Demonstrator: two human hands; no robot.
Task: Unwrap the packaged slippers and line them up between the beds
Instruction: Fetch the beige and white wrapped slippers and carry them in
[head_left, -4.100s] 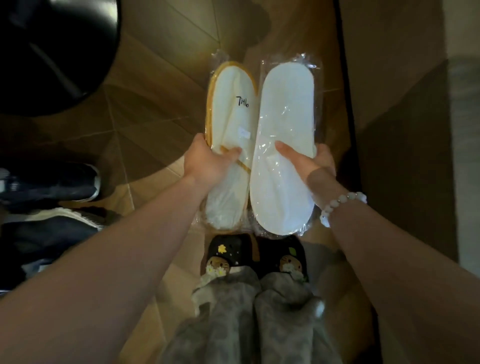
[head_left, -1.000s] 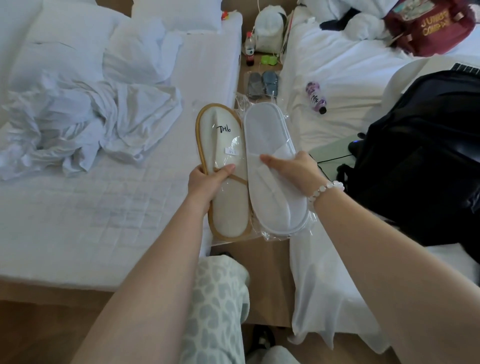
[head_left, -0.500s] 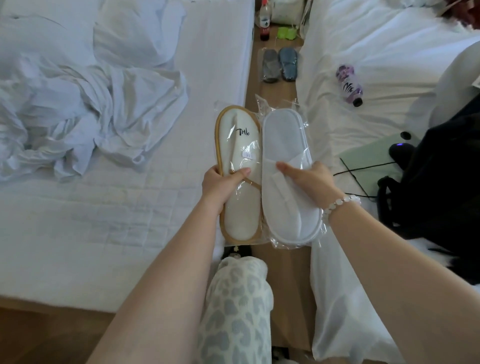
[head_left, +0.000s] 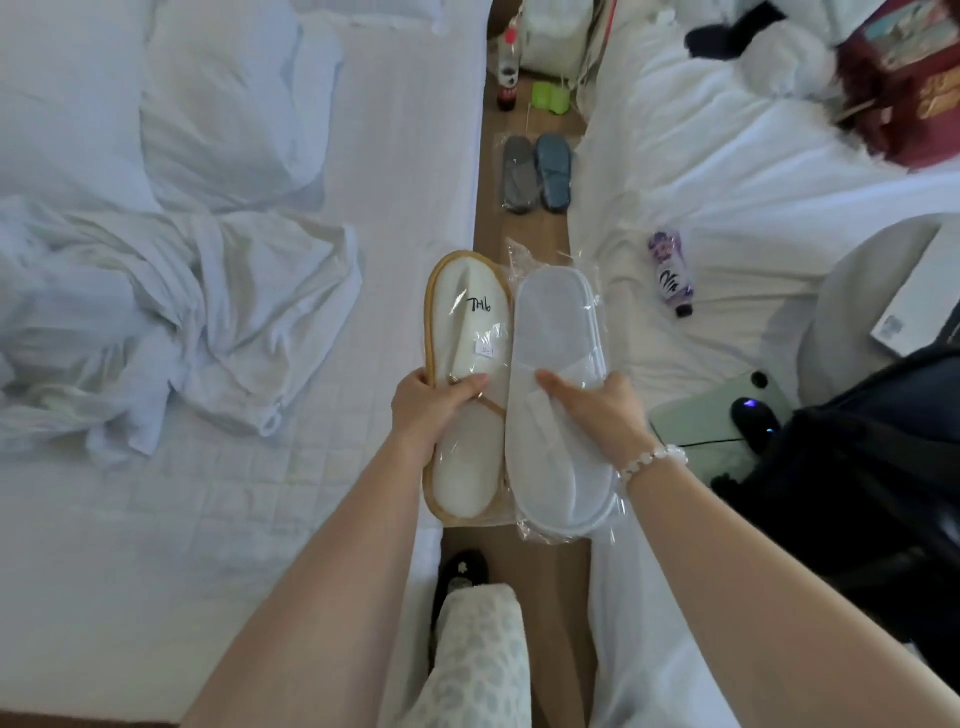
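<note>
My left hand (head_left: 423, 410) grips a gold-trimmed white slipper pack (head_left: 467, 332) in clear plastic, with handwriting on its sole. My right hand (head_left: 605, 405) grips a plain white slipper pack (head_left: 558, 322), also in clear plastic. Both packs are held side by side, upright, above the wooden floor strip (head_left: 488, 218) between the two beds. Farther along that strip lies a grey and blue slipper pair (head_left: 537, 171) in plastic wrap.
The left bed (head_left: 260, 467) carries crumpled sheets and pillows. On the right bed (head_left: 701, 171) lie a purple bottle (head_left: 671, 273), a black bag (head_left: 872, 467) and a red bag (head_left: 914, 78). A cola bottle (head_left: 508, 67) and green cups (head_left: 550, 97) stand at the strip's far end.
The view went from looking straight down at a dark floor to the gap between the beds. Over the last second I moved closer to the gap; both hands kept their grip.
</note>
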